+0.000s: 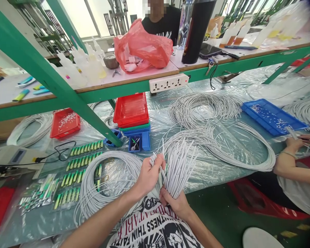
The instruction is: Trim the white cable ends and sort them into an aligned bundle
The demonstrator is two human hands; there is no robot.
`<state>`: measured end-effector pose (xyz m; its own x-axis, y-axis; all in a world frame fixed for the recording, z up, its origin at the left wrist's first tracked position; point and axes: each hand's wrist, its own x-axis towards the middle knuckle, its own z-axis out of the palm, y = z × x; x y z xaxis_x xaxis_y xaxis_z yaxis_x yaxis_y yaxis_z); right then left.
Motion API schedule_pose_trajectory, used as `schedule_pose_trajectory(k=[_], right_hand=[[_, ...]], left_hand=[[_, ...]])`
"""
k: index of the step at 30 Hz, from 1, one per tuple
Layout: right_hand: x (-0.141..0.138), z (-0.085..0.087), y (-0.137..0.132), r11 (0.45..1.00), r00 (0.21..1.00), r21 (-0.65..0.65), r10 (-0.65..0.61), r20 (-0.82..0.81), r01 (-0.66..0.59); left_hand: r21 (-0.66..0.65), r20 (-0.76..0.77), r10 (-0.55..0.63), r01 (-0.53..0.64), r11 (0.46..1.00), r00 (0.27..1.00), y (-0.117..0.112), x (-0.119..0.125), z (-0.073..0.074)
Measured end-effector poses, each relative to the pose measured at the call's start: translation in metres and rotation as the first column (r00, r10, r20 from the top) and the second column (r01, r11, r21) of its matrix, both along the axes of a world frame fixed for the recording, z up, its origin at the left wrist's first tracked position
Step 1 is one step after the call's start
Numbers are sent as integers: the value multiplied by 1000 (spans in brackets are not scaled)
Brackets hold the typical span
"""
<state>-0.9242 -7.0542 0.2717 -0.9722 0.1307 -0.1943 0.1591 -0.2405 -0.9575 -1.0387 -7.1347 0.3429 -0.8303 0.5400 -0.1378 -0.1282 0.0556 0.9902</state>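
My right hand (pixel 174 199) is wrapped round the lower part of a thick bundle of white cables (pixel 179 165), whose ends fan upward in front of my shirt. Just to the left, my left hand (pixel 150 172) is closed on a smaller bunch of cable ends (pixel 153 159), held apart from the big bundle. Its fingertips hide part of that bunch. Left of my left forearm lies a large white cable coil (pixel 89 182) on the plastic-covered table. More loops (pixel 206 139) run from behind the bundle across the table.
A green-framed shelf (pixel 113 86) crosses ahead. Below it stand stacked red trays (pixel 131 108) and a small blue bin (pixel 134 143). Rows of green-yellow parts (pixel 79 167) lie at left. At right, a co-worker's hands (pixel 294 143) work beside a blue tray (pixel 272 117).
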Motion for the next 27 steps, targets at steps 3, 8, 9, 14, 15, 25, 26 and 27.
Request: schedule_pose_trajectory(k=[3, 8, 9, 14, 15, 25, 26, 27], right_hand=[[0, -4, 0, 997, 998, -56, -61, -4, 60], [-3, -6, 1, 981, 989, -135, -144, -24, 140], [-4, -4, 1, 978, 989, -151, -148, -22, 143], [-8, -1, 1, 957, 981, -232, -189, -40, 175], [-9, -1, 1, 953, 979, -241, -199, -44, 182], [-16, -2, 3, 961, 967, -146, -247, -64, 235], [-16, -1, 2, 964, 965, -104, -254, -69, 246], [-16, -1, 2, 962, 961, -80, -267, -74, 261]], left_hand=[[11, 17, 65, -65, 998, 998, 1, 3, -3], [143, 61, 159, -166, 976, 985, 10, 6, -5], [193, 77, 175, -187, 963, 982, 12, 6, -5], [358, 301, 169, -276, 892, 939, 17, 6, 2], [367, 342, 166, -294, 883, 925, 16, 6, 4], [386, 583, -58, -213, 898, 810, -8, 1, 21], [388, 586, -86, -187, 902, 805, -13, 0, 21], [392, 593, -114, -162, 905, 797, -18, -1, 22]])
